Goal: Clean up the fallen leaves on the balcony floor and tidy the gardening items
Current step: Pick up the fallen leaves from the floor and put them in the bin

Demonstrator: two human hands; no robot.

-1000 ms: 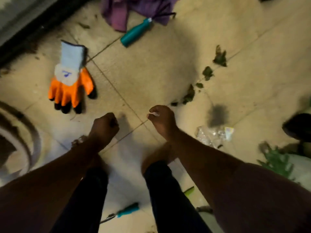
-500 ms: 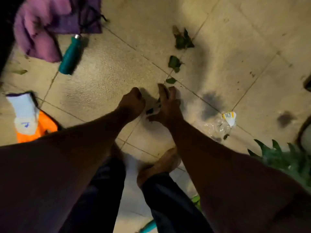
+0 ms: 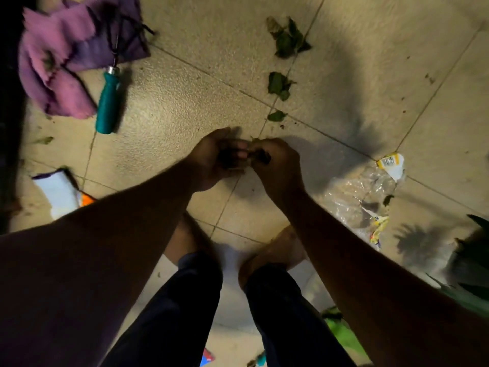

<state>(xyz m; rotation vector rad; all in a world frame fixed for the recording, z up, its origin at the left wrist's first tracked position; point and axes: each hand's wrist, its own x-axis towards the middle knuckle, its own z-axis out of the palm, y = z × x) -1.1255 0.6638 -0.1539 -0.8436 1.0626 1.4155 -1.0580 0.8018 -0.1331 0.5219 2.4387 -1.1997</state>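
My two hands meet just above the tiled floor at the middle of the view. My left hand (image 3: pixel 214 160) is cupped palm-up around a small dark clump of picked-up leaves. My right hand (image 3: pixel 275 165) pinches a dark leaf scrap (image 3: pixel 263 156) at the left hand's fingertips. Three green fallen leaves lie along the tile joint beyond: a large one (image 3: pixel 287 39), a middle one (image 3: pixel 277 84) and a small one (image 3: pixel 276 116). A teal-handled garden tool (image 3: pixel 108 104) lies at the left, its metal end under a purple cloth (image 3: pixel 66 59).
An orange-and-white work glove (image 3: pixel 62 192) shows at the left behind my forearm. A crumpled clear plastic wrapper (image 3: pixel 362 192) with a yellow label lies right of my right arm. A green plant (image 3: pixel 473 255) sits at the right edge. My bare feet stand below the hands.
My right hand lifted off the floor with a leaf scrap and closed toward the left hand. The left hand turned from a fist into a cupped palm holding leaves. The view shifted slightly.
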